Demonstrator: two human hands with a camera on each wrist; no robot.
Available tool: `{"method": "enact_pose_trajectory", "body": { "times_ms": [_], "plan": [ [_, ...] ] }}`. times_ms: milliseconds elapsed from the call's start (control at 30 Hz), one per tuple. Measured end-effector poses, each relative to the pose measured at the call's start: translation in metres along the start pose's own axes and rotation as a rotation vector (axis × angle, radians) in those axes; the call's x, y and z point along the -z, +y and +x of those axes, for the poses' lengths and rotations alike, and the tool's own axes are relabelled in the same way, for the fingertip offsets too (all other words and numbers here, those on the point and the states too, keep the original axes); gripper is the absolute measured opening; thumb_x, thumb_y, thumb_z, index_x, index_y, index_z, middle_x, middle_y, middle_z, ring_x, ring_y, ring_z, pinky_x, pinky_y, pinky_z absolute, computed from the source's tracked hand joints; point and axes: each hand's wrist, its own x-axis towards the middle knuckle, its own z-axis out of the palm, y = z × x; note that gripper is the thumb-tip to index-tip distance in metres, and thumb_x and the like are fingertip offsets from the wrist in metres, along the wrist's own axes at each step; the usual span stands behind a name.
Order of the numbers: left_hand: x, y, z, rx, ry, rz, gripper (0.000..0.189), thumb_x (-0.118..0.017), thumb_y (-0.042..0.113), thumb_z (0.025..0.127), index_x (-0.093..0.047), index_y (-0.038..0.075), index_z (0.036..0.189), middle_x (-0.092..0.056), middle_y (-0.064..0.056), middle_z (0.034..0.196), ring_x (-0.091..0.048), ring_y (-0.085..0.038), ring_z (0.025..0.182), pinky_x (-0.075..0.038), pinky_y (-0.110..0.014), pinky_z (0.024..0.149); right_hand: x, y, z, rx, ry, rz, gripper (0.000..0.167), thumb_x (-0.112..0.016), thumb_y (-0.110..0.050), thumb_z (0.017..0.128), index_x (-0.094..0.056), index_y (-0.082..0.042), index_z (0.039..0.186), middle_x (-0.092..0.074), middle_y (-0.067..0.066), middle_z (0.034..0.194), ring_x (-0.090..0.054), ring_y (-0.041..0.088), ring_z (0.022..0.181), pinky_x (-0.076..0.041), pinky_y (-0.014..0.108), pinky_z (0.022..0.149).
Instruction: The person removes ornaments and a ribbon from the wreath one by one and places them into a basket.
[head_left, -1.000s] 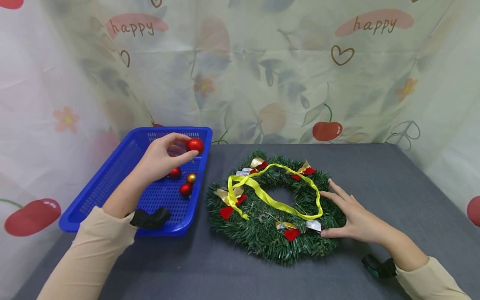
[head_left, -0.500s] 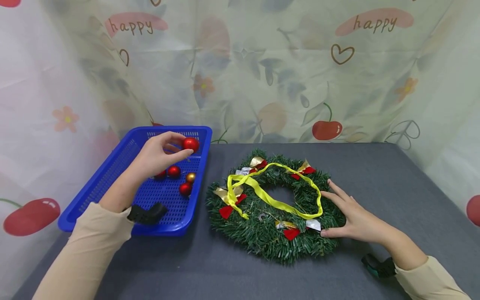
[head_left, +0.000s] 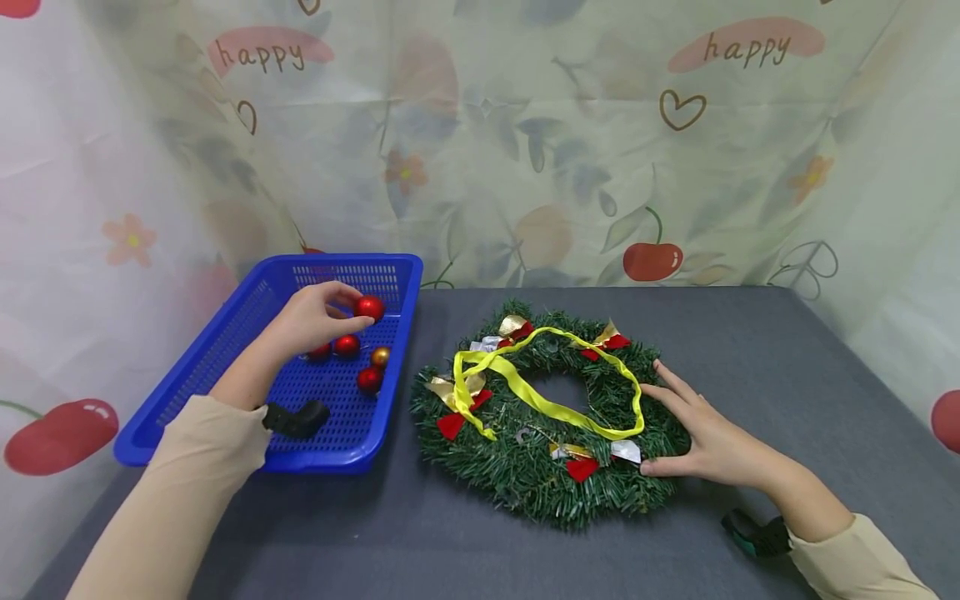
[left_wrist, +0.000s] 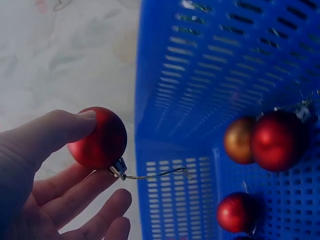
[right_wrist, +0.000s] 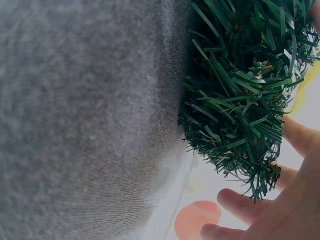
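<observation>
My left hand (head_left: 303, 323) pinches a red Christmas bauble (head_left: 370, 308) between thumb and fingers, over the back of the blue basket (head_left: 378, 450). The left wrist view shows this bauble (left_wrist: 102, 142) with its silver cap and a thin wire loop dangling from it. My right hand (head_left: 712, 437) rests at the right edge of a green wreath (head_left: 540, 496), fingers spread and touching its bristles. Red, gold and silver bows dot the wreath, and a yellow ribbon (head_left: 558, 410) lies looped across it. In the right wrist view the fingers (right_wrist: 245, 206) are beside the greenery.
Inside the basket lie several more baubles, among them a red one (head_left: 370, 381) and a smaller gold one (head_left: 381, 357). Basket and wreath stand side by side on a grey cloth (head_left: 450, 550). A printed curtain (head_left: 480, 150) hangs behind and at both sides.
My left hand has moved a little left, then lower toward the basket, still pinching the red bauble. The right hand and the wreath stay where they were.
</observation>
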Motion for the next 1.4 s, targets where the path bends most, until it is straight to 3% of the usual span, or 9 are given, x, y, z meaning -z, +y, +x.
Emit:
{"method": "enact_pose_trajectory", "body": {
  "times_ms": [400, 667, 967, 1200, 1400],
  "plan": [
    [-0.003, -0.016, 0.008, 0.022, -0.076, 0.055, 0.049, -0.065, 0.03, 0.086, -0.054, -0.003, 0.12, -0.057, -0.028, 0.122, -0.053, -0.039, 0.113, -0.042, -0.052, 0.097, 0.0, -0.001, -0.001, 0.005, 0.0, 0.005, 0.089, -0.076, -0.04, 0.074, -0.03, -0.009, 0.144, 0.0, 0.017, 0.157, -0.016, 0.053, 0.135, -0.031, 0.071, 0.091],
    [-0.008, -0.026, 0.014, 0.015, -0.123, 0.085, 0.048, -0.068, 0.028, 0.084, -0.057, -0.004, 0.117, -0.06, -0.028, 0.118, -0.056, -0.037, 0.107, -0.046, -0.049, 0.091, 0.0, 0.0, -0.001, 0.004, -0.002, 0.008, 0.089, -0.076, -0.04, 0.074, -0.029, -0.01, 0.144, 0.0, 0.017, 0.157, -0.016, 0.053, 0.135, -0.031, 0.071, 0.091],
    [-0.008, -0.03, 0.016, 0.005, -0.149, 0.093, 0.049, -0.068, 0.029, 0.084, -0.058, -0.004, 0.119, -0.061, -0.026, 0.118, -0.057, -0.036, 0.107, -0.046, -0.047, 0.09, 0.001, -0.001, 0.0, -0.004, -0.011, 0.011, 0.09, -0.076, -0.041, 0.075, -0.029, -0.01, 0.145, 0.001, 0.017, 0.157, -0.015, 0.053, 0.135, -0.031, 0.071, 0.091],
    [-0.008, -0.034, 0.017, 0.046, -0.213, 0.079, 0.051, -0.066, 0.03, 0.086, -0.057, -0.005, 0.121, -0.061, -0.025, 0.118, -0.06, -0.033, 0.102, -0.052, -0.042, 0.085, 0.001, -0.001, 0.0, 0.0, -0.009, 0.005, 0.09, -0.076, -0.04, 0.074, -0.029, -0.011, 0.145, 0.001, 0.017, 0.157, -0.016, 0.053, 0.135, -0.031, 0.071, 0.091],
    [-0.009, -0.033, 0.017, 0.003, -0.217, 0.116, 0.047, -0.063, 0.028, 0.088, -0.057, -0.007, 0.119, -0.065, -0.024, 0.112, -0.059, -0.036, 0.104, -0.046, -0.047, 0.092, 0.001, 0.0, 0.0, 0.0, -0.008, 0.005, 0.089, -0.076, -0.041, 0.074, -0.03, -0.011, 0.144, 0.001, 0.017, 0.157, -0.016, 0.053, 0.135, -0.031, 0.071, 0.091]
  ]
}}
